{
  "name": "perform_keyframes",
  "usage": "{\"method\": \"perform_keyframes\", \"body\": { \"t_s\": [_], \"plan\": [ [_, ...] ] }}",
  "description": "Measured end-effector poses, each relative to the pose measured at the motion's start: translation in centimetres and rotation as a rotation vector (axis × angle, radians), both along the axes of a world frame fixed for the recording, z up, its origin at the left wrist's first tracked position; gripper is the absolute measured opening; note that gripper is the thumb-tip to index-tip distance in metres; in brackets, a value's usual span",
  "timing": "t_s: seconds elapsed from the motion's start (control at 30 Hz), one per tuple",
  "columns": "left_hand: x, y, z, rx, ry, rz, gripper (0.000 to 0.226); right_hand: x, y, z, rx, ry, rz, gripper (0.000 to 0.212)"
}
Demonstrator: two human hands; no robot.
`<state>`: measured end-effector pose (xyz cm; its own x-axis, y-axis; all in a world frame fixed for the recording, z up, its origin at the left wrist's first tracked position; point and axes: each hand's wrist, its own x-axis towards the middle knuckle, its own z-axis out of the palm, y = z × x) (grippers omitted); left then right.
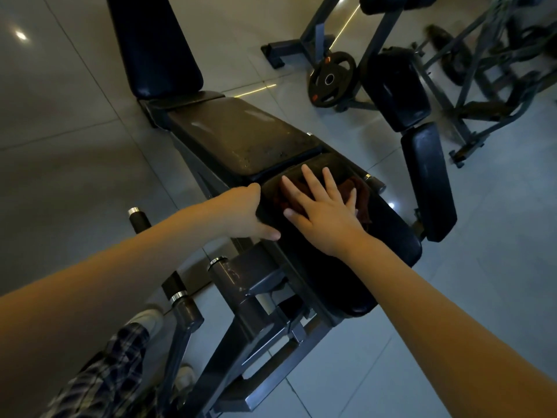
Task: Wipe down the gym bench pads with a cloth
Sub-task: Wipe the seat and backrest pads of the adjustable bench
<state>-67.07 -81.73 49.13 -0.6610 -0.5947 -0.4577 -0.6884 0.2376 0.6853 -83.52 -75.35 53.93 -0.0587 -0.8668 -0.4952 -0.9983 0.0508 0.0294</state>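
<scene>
Cloth (357, 191), dark reddish brown, lies bunched on the near pad (388, 233) of the bench (241, 297), close to the gap that parts this pad from the middle pad (241, 137). The right hand (325, 212) lies flat on top of the cloth, palm down, its fingers straight and spread apart and pointing toward the far end of the bench; folds of the cloth show past the fingertips and at both sides of the hand. The left hand (250, 212) grips the left edge of the same pad, thumb on the top surface and the other fingers curled down over the side, out of sight. The 3 pads stand in a row: the near pad dark and smooth, the middle pad dull with pale streaks and specks, the back pad (153, 46) tilted up at the far end. Both forearms are bare. At the lower left are plaid trousers (114, 372) and a pale shoe (152, 319) on the grey tiled floor (60, 146). To the right stands a second bench (428, 179) with black pads, and a black weight plate (331, 78) rests against a frame behind it. A blurred rack (497, 55) fills the upper right corner.
</scene>
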Motion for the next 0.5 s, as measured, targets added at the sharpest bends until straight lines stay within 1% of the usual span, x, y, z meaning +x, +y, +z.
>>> {"method": "perform_keyframes", "body": {
  "t_s": [0.07,0.1,0.13,0.2,0.23,0.27,0.3,0.33,0.4,0.43,0.5],
  "plan": [
    [0.0,0.0,0.7,-0.045,0.064,0.029,0.098,-0.3,0.5,0.4,-0.095,-0.038,-0.011,0.057],
    [-0.1,0.1,1.0,-0.088,0.120,0.057,0.100,-0.5,0.9,0.7,-0.184,-0.048,-0.011,0.054],
    [-0.1,0.3,1.4,-0.145,0.178,0.062,0.098,-0.5,1.4,1.0,-0.293,-0.037,-0.002,0.048],
    [-0.6,0.3,1.9,-0.232,0.277,0.000,0.091,-0.4,1.9,1.5,-0.509,-0.015,0.026,0.033],
    [-1.0,0.2,2.0,-0.238,0.328,-0.037,0.086,-0.4,2.0,2.0,-0.596,-0.069,0.006,0.028],
    [-1.3,0.1,2.2,-0.223,0.380,-0.058,0.079,-0.2,1.9,2.9,-0.620,-0.180,-0.072,0.022],
    [-1.7,-0.1,2.6,-0.207,0.446,-0.049,0.068,-0.1,1.7,3.8,-0.603,-0.314,-0.190,0.014],
    [-2.0,-0.4,3.1,-0.192,0.519,-0.010,0.056,-0.1,1.5,4.7,-0.557,-0.444,-0.311,0.010],
    [-2.5,-1.0,4.8,-0.123,0.644,0.107,0.036,-0.6,1.2,6.3,-0.531,-0.705,-0.513,0.018],
    [-2.7,-1.4,5.6,-0.063,0.684,0.149,0.031,-0.9,1.1,7.1,-0.535,-0.819,-0.601,0.019],
    [-2.9,-2.4,7.0,0.085,0.738,0.189,0.030,-1.4,1.0,8.6,-0.499,-1.018,-0.746,0.015]
  ]
}}
